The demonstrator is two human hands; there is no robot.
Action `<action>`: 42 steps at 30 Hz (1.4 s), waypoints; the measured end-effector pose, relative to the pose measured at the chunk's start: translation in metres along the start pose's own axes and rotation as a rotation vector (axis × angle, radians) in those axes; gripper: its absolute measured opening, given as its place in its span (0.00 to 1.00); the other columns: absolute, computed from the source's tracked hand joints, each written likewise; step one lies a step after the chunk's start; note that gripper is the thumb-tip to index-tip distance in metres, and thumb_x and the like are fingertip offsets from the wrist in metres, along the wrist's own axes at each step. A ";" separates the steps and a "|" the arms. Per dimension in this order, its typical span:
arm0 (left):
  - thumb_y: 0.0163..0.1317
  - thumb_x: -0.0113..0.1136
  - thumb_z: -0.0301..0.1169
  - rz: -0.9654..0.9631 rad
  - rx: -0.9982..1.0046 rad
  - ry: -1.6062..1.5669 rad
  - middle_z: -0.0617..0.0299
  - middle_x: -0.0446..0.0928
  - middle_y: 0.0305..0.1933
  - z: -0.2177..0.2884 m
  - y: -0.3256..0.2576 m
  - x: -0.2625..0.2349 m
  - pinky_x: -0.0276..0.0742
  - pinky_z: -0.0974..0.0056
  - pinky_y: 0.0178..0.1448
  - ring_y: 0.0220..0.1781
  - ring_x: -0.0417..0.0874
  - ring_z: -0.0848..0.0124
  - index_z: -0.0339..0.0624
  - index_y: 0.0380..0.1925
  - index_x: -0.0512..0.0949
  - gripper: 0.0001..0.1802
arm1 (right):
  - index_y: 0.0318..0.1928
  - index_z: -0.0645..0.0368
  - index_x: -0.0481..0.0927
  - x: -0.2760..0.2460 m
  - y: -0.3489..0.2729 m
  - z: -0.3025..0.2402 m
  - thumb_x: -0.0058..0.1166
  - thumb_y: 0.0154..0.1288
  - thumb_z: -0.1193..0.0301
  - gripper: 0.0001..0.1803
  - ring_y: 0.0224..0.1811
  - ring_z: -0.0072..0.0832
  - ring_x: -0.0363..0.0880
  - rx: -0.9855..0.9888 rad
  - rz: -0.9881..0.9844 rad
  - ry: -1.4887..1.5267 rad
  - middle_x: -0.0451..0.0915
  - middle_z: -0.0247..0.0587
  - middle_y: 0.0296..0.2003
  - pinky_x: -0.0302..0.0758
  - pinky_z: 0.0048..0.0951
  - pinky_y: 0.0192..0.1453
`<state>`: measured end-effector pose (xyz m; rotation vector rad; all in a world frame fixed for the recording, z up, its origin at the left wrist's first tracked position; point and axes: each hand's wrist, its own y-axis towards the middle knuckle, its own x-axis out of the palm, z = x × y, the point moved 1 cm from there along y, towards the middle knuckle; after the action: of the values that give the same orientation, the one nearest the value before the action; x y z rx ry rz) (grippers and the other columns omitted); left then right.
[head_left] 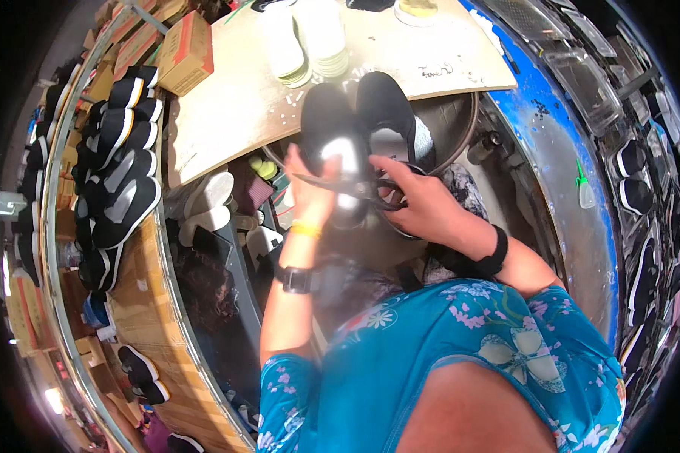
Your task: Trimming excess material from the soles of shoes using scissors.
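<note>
My left hand [310,192] grips the side of a black slip-on shoe [326,113], its thumb over the opening, where a bright white insole shows. In my right hand [431,208] is a pair of dark scissors [355,186], fingers at the handle loops. Their blades point left across the heel part of the held shoe, close to my left hand; whether they touch it I cannot tell. A second black shoe [385,98] with a pale insole lies just to the right, toes away from me. The lower part of the held shoe is blurred.
A pale board [234,128] ahead carries stacks of whitish insoles [326,38], small white scraps and a round tub [415,10]. Left stand a cardboard box [185,53] and a rack of black shoes [125,204]. A green-tipped bottle [585,192] lies on the blue-edged surface at right.
</note>
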<state>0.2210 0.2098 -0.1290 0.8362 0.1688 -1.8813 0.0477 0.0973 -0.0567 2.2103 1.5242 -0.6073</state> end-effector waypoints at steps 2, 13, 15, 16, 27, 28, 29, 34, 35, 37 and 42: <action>0.56 0.60 0.44 0.066 0.138 0.149 0.42 0.74 0.47 0.016 0.003 -0.022 0.71 0.60 0.51 0.48 0.77 0.56 0.29 0.49 0.69 0.30 | 0.59 0.51 0.64 -0.014 -0.007 0.011 0.59 0.48 0.76 0.35 0.33 0.34 0.80 0.082 0.062 0.210 0.79 0.44 0.34 0.77 0.30 0.38; 0.57 0.52 0.51 -0.476 0.105 0.597 0.37 0.76 0.27 0.080 0.025 0.030 0.74 0.51 0.40 0.35 0.79 0.45 0.30 0.22 0.77 0.29 | 0.56 0.60 0.67 -0.060 -0.026 0.078 0.57 0.53 0.74 0.28 0.14 0.20 0.71 0.438 0.148 0.688 0.75 0.36 0.25 0.64 0.17 0.15; 0.57 0.52 0.41 -0.360 0.233 0.551 0.40 0.74 0.23 0.051 0.026 0.031 0.73 0.49 0.35 0.30 0.77 0.44 0.33 0.18 0.77 0.21 | 0.57 0.60 0.66 -0.063 -0.033 0.089 0.55 0.56 0.71 0.26 0.13 0.19 0.69 0.481 0.158 0.787 0.74 0.35 0.24 0.63 0.16 0.15; 0.57 0.53 0.37 -0.335 0.347 0.431 0.39 0.73 0.23 0.043 0.024 0.018 0.71 0.48 0.32 0.28 0.77 0.44 0.32 0.18 0.76 0.18 | 0.57 0.60 0.66 -0.069 -0.035 0.095 0.55 0.56 0.71 0.26 0.13 0.19 0.69 0.479 0.173 0.796 0.74 0.35 0.24 0.63 0.16 0.15; 0.44 0.59 0.26 -0.543 -0.020 -0.116 0.52 0.81 0.33 0.023 -0.016 -0.105 0.74 0.64 0.44 0.36 0.82 0.61 0.37 0.32 0.81 0.12 | 0.55 0.57 0.69 -0.073 -0.008 0.076 0.71 0.38 0.61 0.40 0.46 0.34 0.75 0.065 -0.075 0.094 0.77 0.40 0.41 0.70 0.31 0.50; 0.44 0.59 0.27 -0.608 0.083 -0.050 0.53 0.81 0.36 0.020 -0.017 -0.108 0.73 0.63 0.48 0.40 0.81 0.60 0.38 0.33 0.81 0.13 | 0.55 0.56 0.70 -0.072 -0.003 0.069 0.70 0.38 0.61 0.40 0.46 0.36 0.74 -0.018 -0.070 0.006 0.76 0.42 0.42 0.70 0.31 0.49; 0.44 0.58 0.27 -0.671 0.187 0.017 0.53 0.81 0.40 0.019 -0.018 -0.110 0.72 0.62 0.52 0.45 0.80 0.59 0.39 0.35 0.81 0.14 | 0.55 0.55 0.70 -0.071 -0.001 0.064 0.70 0.38 0.60 0.39 0.46 0.38 0.74 -0.101 -0.064 -0.082 0.76 0.43 0.43 0.71 0.32 0.49; 0.43 0.58 0.28 -0.672 0.149 0.009 0.53 0.79 0.44 0.012 -0.026 -0.110 0.69 0.60 0.56 0.50 0.77 0.57 0.40 0.37 0.81 0.16 | 0.53 0.55 0.71 -0.064 0.001 0.052 0.66 0.42 0.59 0.35 0.44 0.43 0.75 -0.131 -0.099 -0.211 0.76 0.45 0.41 0.72 0.37 0.45; 0.43 0.59 0.28 -0.677 0.154 -0.007 0.53 0.79 0.44 0.010 -0.026 -0.109 0.69 0.60 0.56 0.50 0.77 0.56 0.40 0.37 0.80 0.17 | 0.52 0.54 0.71 -0.063 -0.001 0.053 0.64 0.46 0.58 0.32 0.42 0.44 0.76 -0.107 -0.102 -0.224 0.77 0.46 0.39 0.72 0.40 0.43; 0.42 0.59 0.27 -0.691 0.235 0.012 0.52 0.79 0.44 0.011 -0.024 -0.111 0.70 0.60 0.55 0.49 0.78 0.56 0.39 0.38 0.80 0.18 | 0.52 0.54 0.72 -0.059 -0.005 0.059 0.63 0.47 0.58 0.31 0.41 0.45 0.76 -0.089 -0.128 -0.223 0.78 0.47 0.38 0.72 0.40 0.42; 0.39 0.61 0.23 -0.685 0.344 0.038 0.48 0.79 0.42 0.010 -0.022 -0.111 0.73 0.64 0.50 0.44 0.81 0.55 0.37 0.42 0.77 0.23 | 0.51 0.54 0.73 -0.053 -0.026 0.079 0.62 0.49 0.60 0.28 0.39 0.46 0.77 -0.103 -0.089 -0.271 0.78 0.50 0.36 0.73 0.40 0.40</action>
<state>0.2232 0.2985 -0.0588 1.1449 0.1698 -2.5846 -0.0040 0.0225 -0.0945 1.9037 1.4819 -0.8014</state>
